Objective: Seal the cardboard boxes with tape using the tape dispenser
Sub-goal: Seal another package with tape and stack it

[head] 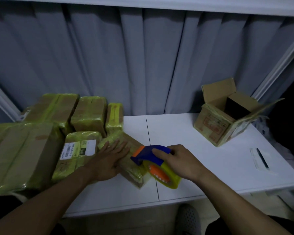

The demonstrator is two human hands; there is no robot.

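both hands: left [107, 160] flat, right [180, 161] curled gripping.

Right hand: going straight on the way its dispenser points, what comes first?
The small taped box, which the tape dispenser in the right hand seems to touch; next, the left hand flat on it.

A single head-worn camera is looking forward and down from the person's side of the white table [193, 133]. It is sitting close over the near edge, so the left hand [107, 160] and the right hand [182, 161] are landing in the lower middle of the frame. It is facing the grey curtain [143, 65] behind the table, and its wide lens is also taking in the white shelf board [159, 4] overhead.
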